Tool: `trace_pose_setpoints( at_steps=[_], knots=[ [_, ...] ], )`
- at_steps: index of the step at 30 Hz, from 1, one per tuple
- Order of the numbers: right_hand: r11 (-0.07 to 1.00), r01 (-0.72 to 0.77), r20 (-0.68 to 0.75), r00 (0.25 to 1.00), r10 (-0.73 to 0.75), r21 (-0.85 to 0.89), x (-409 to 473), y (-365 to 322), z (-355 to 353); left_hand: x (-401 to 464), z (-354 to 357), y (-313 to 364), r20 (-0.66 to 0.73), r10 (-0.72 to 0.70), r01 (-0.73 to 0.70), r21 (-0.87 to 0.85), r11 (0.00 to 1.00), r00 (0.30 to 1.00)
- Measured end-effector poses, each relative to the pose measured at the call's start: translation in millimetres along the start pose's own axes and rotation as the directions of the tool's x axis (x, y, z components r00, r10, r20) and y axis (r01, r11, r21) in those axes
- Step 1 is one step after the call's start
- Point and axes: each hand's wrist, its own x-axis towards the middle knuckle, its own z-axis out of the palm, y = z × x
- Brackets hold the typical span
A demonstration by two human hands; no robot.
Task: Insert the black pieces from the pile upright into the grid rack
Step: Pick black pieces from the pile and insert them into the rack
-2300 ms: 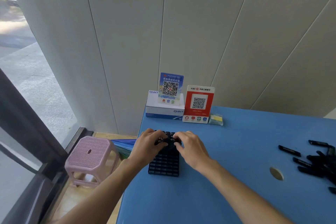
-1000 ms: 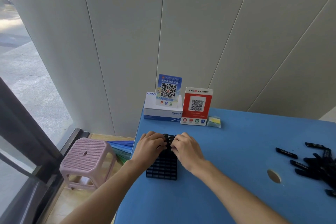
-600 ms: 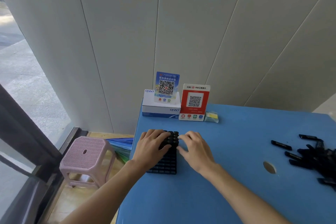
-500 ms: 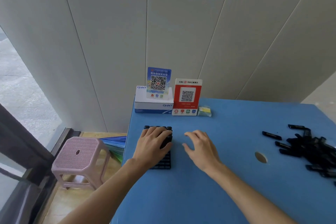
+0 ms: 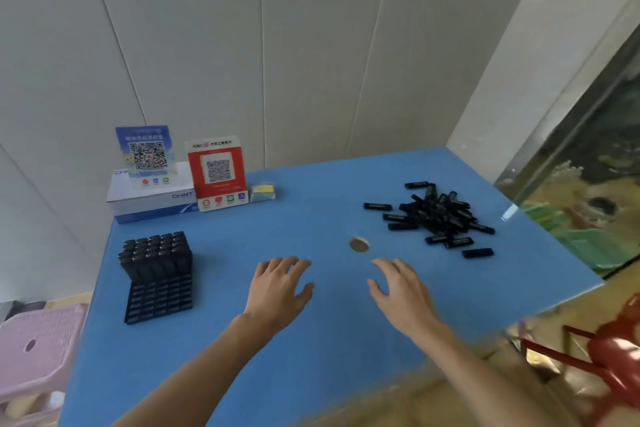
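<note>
Half a second ago our left hand [image 5: 277, 288] was resting on the grid rack [image 5: 157, 279] and our right hand [image 5: 401, 291] was just beside it. Now both hands are off the rack and out over the middle of the blue surface [image 5: 311, 357]. Our head has turned to the right too, so the whole pile [image 5: 438, 217] of black pieces shows now.

We think this means one batch is done. The far rows of the rack are full of black pieces standing upright. The near rows are empty holes. So we are going back for more pieces.

The rack sits at about 9 o'clock from our hands, well apart from them. The pile lies at about 2 o'clock from our right hand, near the far right corner of the surface. A few loose pieces lie flat around its edge. A round hole [image 5: 359, 245] in the surface sits between our hands and the pile.

Our left hand is spread, with the fingers straight and a little apart. It holds nothing. We cannot tell if it touches the surface or floats just above it.

Our right hand is spread too, with the fingers loose and pointing toward 11 o'clock. It holds nothing. It is nearer the pile than the left hand, but it is not touching any piece yet.
</note>
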Motion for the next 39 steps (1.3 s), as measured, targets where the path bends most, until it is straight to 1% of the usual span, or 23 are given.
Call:
trace_pose_setpoints(
  at_steps=[4,10,14,18,22,26,29,36,39],
  knots=[
    [0.997,-0.081,-0.020,0.996,0.081,-0.001,-28,81,-35,7,28,74,0.071,0.057,-0.056,-0.012,0.998,0.996],
    [0.986,-0.164,0.024,0.986,0.163,0.024,-69,192,-69,21,67,174,0.151,0.070,-0.072,0.007,0.997,0.986],
    [0.979,-0.200,0.015,0.980,0.199,0.051,-76,243,-87,36,78,219,0.203,0.046,-0.050,0.015,0.999,0.978],
    [0.974,-0.208,0.006,0.978,0.208,0.085,-60,272,-94,59,95,243,0.229,0.021,-0.018,-0.015,1.000,0.973],
    [0.980,-0.180,0.028,0.984,0.178,0.089,-32,296,-95,88,119,254,0.230,-0.010,0.020,-0.042,0.999,0.973],
    [0.984,-0.156,0.043,0.987,0.153,0.086,8,323,-95,123,143,265,0.269,-0.034,0.059,-0.084,0.995,0.963],
    [0.989,-0.132,0.073,0.989,0.127,0.068,43,344,-98,151,157,273,0.280,-0.058,0.083,-0.077,0.994,0.958],
    [0.995,-0.081,0.120,0.990,0.072,0.065,120,379,-93,198,188,292,0.264,-0.113,0.147,-0.115,0.982,0.958],
    [0.997,-0.028,0.133,0.991,0.017,0.076,147,390,-87,211,198,306,0.278,-0.108,0.141,-0.104,0.984,0.955]
  ],
)
